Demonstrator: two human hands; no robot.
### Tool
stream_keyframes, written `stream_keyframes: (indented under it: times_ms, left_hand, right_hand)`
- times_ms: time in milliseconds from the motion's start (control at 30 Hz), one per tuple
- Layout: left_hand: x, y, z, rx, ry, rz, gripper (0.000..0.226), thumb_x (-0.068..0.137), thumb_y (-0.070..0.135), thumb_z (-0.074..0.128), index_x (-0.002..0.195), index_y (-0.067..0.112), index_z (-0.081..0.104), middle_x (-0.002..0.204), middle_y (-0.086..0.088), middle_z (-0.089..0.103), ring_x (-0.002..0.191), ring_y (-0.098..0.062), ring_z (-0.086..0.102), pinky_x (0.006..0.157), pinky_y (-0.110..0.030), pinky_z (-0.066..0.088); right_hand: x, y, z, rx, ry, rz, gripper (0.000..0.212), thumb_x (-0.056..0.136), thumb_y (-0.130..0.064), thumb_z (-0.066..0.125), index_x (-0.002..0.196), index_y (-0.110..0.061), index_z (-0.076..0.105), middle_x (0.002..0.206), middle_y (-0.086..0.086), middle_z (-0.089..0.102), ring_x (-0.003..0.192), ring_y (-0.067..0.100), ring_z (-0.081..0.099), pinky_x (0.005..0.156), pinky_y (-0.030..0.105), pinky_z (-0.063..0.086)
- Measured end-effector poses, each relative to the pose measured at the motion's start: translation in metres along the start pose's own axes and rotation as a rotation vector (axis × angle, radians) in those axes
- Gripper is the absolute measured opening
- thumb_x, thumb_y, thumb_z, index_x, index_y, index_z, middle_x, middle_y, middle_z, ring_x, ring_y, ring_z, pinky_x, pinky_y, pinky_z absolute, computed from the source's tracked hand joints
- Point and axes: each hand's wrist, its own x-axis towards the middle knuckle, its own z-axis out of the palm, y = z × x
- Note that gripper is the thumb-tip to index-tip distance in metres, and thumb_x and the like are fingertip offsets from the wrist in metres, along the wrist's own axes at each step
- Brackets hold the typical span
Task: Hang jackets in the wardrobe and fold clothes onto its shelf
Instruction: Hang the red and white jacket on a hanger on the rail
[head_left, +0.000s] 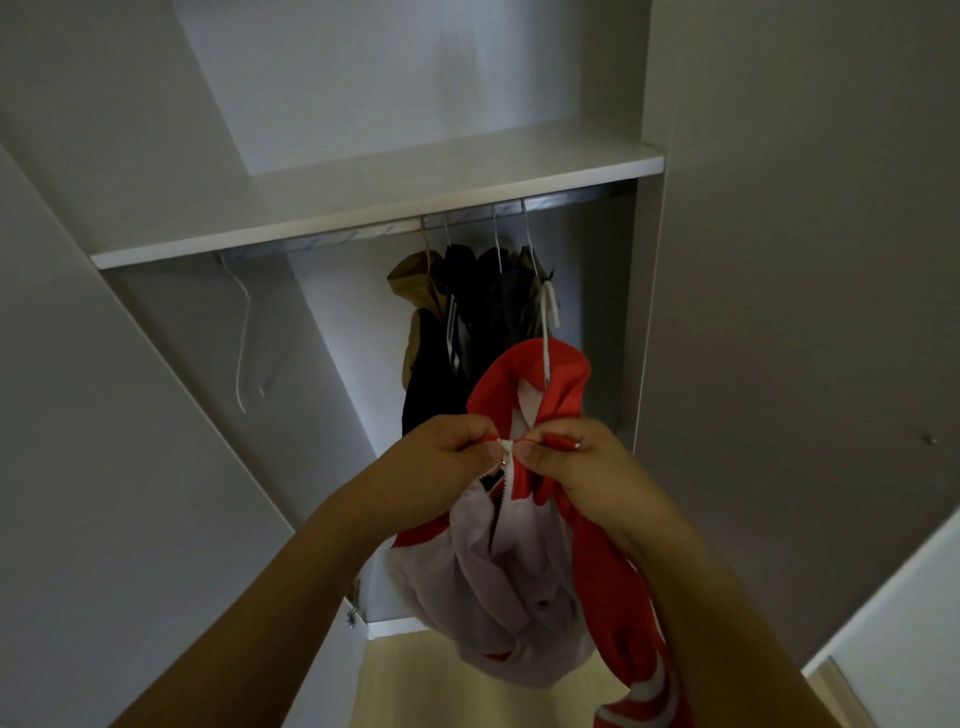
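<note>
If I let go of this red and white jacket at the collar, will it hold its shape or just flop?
Probably flop: the red and white jacket already sags in soft folds below the left hand and right hand. Its sleeve dangles limp, so it seems light. The thin lining looks smooth, perhaps slippery on its white hanger.

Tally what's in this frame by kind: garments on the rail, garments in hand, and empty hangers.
Garments hanging on the rail: about 4 by the hanger hooks, a tan jacket and dark ones, bunched together, so the count is uncertain
Garments in hand: 1, the red and white jacket, held by left hand and right hand
Empty hangers: 1, white hanger
Total: about 6
</note>
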Motion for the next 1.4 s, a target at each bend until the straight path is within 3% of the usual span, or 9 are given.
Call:
stream_keyframes:
  times_ms: [167, 300, 433, 767, 933, 1067, 1133, 1233, 1400]
  left_hand:
    - [-0.002, -0.008, 0.002, 0.251, 0.076, 0.067, 0.015, 0.1, 0.031, 0.048, 0.088, 0.028, 0.056, 0.072, 0.014, 0.057, 0.064, 0.002, 0.054, 0.062, -0.013, 0.039]
    - [-0.011, -0.013, 0.009, 0.478, 0.305, 0.379, 0.013, 0.097, 0.023, 0.056, 0.11, 0.022, 0.056, 0.097, 0.016, 0.051, 0.079, -0.002, 0.052, 0.068, -0.007, 0.038]
    - [-0.007, -0.013, 0.012, 0.551, 0.359, 0.413, 0.008, 0.095, 0.012, 0.058, 0.1, 0.01, 0.064, 0.089, 0.011, 0.05, 0.076, -0.005, 0.044, 0.068, -0.005, 0.031]
    - [0.009, -0.01, 0.015, 0.943, 0.27, 0.557, 0.014, 0.091, 0.029, 0.05, 0.08, 0.021, 0.052, 0.073, 0.006, 0.047, 0.064, -0.01, 0.036, 0.067, -0.026, 0.028]
    - [-0.025, -0.025, 0.044, 1.156, 0.014, 0.571, 0.026, 0.068, 0.043, 0.08, 0.078, 0.022, 0.067, 0.071, 0.004, 0.065, 0.06, -0.012, 0.057, 0.066, -0.029, 0.052]
    - [-0.015, -0.019, 0.027, 0.728, 0.061, 0.366, 0.029, 0.081, 0.049, 0.047, 0.09, 0.023, 0.056, 0.09, 0.004, 0.057, 0.082, -0.012, 0.051, 0.078, -0.031, 0.047]
    - [0.003, -0.01, 0.01, 0.282, 0.09, 0.164, 0.041, 0.078, 0.043, 0.064, 0.108, 0.018, 0.051, 0.107, 0.001, 0.054, 0.099, -0.016, 0.054, 0.087, -0.033, 0.049]
    - [0.022, -0.004, 0.004, -0.099, -0.234, -0.045, 0.058, 0.082, 0.022, 0.077, 0.132, 0.019, 0.049, 0.126, 0.0, 0.06, 0.115, -0.017, 0.059, 0.099, -0.036, 0.05]
    - [0.024, -0.018, 0.008, -0.101, -0.22, -0.186, 0.011, 0.086, 0.024, 0.07, 0.095, 0.029, 0.068, 0.093, 0.006, 0.073, 0.084, -0.006, 0.07, 0.072, -0.015, 0.054]
  right_hand:
    - [0.001, -0.003, 0.001, 0.037, 0.043, 0.015, 0.02, 0.092, -0.016, 0.063, 0.075, -0.015, 0.074, 0.07, 0.002, 0.07, 0.064, 0.015, 0.065, 0.064, 0.026, 0.051]
    - [0.002, -0.01, -0.005, 0.135, 0.042, 0.021, 0.023, 0.092, -0.014, 0.061, 0.073, -0.016, 0.074, 0.069, -0.001, 0.072, 0.061, 0.006, 0.067, 0.058, 0.014, 0.049]
    - [0.002, -0.007, 0.0, 0.076, 0.035, 0.054, 0.021, 0.092, -0.018, 0.062, 0.075, -0.019, 0.074, 0.07, -0.002, 0.072, 0.059, 0.005, 0.064, 0.063, 0.023, 0.049]
    - [0.021, -0.009, -0.002, 0.121, 0.19, 0.16, 0.014, 0.09, -0.014, 0.062, 0.083, -0.015, 0.073, 0.089, 0.013, 0.072, 0.084, 0.027, 0.068, 0.078, 0.036, 0.056]
    - [0.041, -0.019, -0.024, 0.271, 0.34, 0.145, 0.02, 0.087, -0.007, 0.066, 0.069, -0.015, 0.071, 0.077, 0.011, 0.071, 0.074, 0.025, 0.067, 0.067, 0.035, 0.056]
    - [0.042, -0.018, -0.02, 0.245, 0.207, 0.166, 0.015, 0.088, -0.017, 0.067, 0.075, -0.02, 0.075, 0.086, 0.008, 0.074, 0.087, 0.026, 0.07, 0.084, 0.039, 0.056]
    - [0.041, -0.022, -0.018, 0.234, 0.143, 0.16, 0.013, 0.088, -0.02, 0.066, 0.081, -0.019, 0.076, 0.088, 0.007, 0.075, 0.088, 0.026, 0.071, 0.087, 0.042, 0.055]
    - [0.04, -0.026, -0.015, 0.216, 0.092, 0.116, 0.014, 0.09, -0.021, 0.064, 0.084, -0.016, 0.075, 0.085, 0.008, 0.075, 0.085, 0.027, 0.072, 0.087, 0.046, 0.056]
    - [0.032, -0.018, -0.02, 0.185, 0.109, 0.056, 0.011, 0.088, -0.021, 0.067, 0.085, -0.014, 0.075, 0.085, 0.012, 0.074, 0.084, 0.026, 0.071, 0.089, 0.044, 0.055]
